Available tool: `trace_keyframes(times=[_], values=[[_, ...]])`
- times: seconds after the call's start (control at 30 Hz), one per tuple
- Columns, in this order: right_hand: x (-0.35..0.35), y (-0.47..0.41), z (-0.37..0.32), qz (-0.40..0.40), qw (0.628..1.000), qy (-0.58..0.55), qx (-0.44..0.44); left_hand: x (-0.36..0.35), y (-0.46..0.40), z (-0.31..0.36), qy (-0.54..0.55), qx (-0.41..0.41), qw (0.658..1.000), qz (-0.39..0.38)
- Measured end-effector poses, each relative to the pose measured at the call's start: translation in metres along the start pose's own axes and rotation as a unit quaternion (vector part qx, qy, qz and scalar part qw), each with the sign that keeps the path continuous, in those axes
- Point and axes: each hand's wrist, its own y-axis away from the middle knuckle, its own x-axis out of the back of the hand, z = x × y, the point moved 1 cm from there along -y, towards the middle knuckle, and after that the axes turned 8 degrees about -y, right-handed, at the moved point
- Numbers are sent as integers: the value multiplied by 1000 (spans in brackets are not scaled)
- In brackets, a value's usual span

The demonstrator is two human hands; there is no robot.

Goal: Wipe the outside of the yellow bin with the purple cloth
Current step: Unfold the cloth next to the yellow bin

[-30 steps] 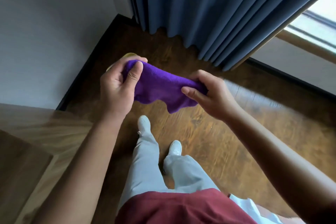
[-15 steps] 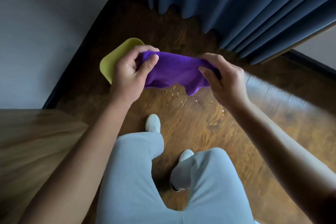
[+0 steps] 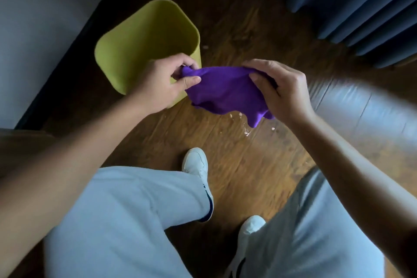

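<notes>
A yellow bin with rounded corners stands on the wooden floor close to the dark baseboard, its opening facing up at me. I hold a purple cloth stretched between both hands just to the right of the bin's near corner. My left hand pinches the cloth's left end and covers part of the bin's near wall. My right hand grips the cloth's right end over bare floor. The cloth does not touch the bin as far as I can see.
A white wall and dark baseboard run along the left. Blue curtains hang at the top right. Small pale crumbs lie on the floor under the cloth. My bent legs and white shoes fill the lower view.
The view has dropped closer to the floor and the bin has come fully into sight. Both hands, still holding the cloth, are now lower beside the bin. My knees have bent.
</notes>
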Motion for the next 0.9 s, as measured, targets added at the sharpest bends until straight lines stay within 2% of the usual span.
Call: trace_keyframes(times=[0.23,0.43,0.53,0.8,0.9], values=[[-40,30,39,-31,996,-61,-54,-40,-8,-41,-73,-25,997,3],[-66,28,30,22,998,-64,16,-41,-2,-63,-104,-8,994,45],[-77,37,24,47,996,-75,7,-34,0,-69,-134,-10,987,83],[-77,51,39,79,991,-109,-27,-37,-5,-82,-247,-81,960,106],[-77,57,44,74,990,-110,-55,-33,-10,-94,-323,-33,942,86]])
